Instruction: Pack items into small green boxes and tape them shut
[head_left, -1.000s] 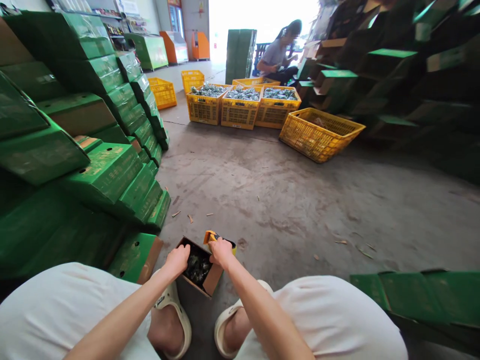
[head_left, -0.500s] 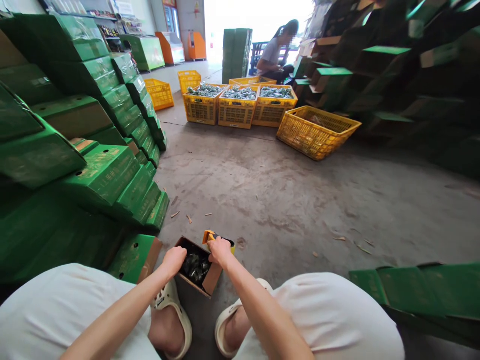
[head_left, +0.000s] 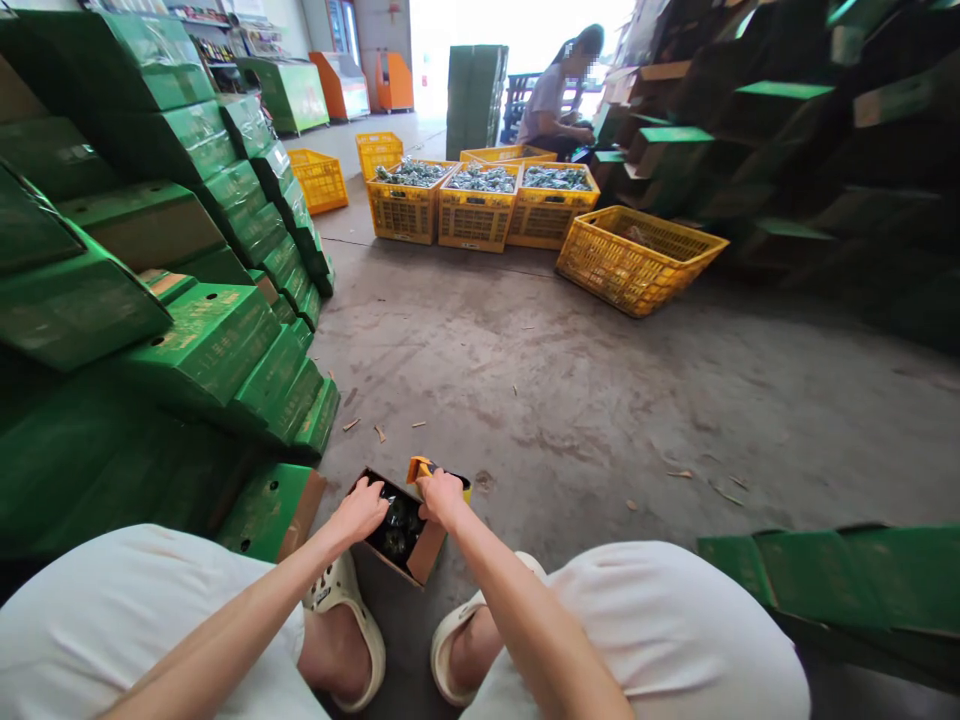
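A small open cardboard box (head_left: 429,548) sits on the floor between my feet, with dark, shiny plastic-wrapped items (head_left: 401,528) inside. My left hand (head_left: 363,510) is over the box's left side, its fingers stretched out across the opening towards the wrapped items. At the far right corner of the box, my right hand (head_left: 442,496) is closed on an orange, yellow and black tool that looks like a tape dispenser (head_left: 421,467). Its fingers hide much of the tool.
Stacks of green boxes (head_left: 217,335) rise on my left, and more green boxes (head_left: 817,580) lie at the right. Yellow crates (head_left: 405,215), several filled with small wrapped items, stand ahead beside a tilted crate (head_left: 637,265). A person (head_left: 551,105) sits behind them.
My left hand has gone from a closed grip at the box's left edge to stretched fingers over the opening. My right hand stays on the tape dispenser.
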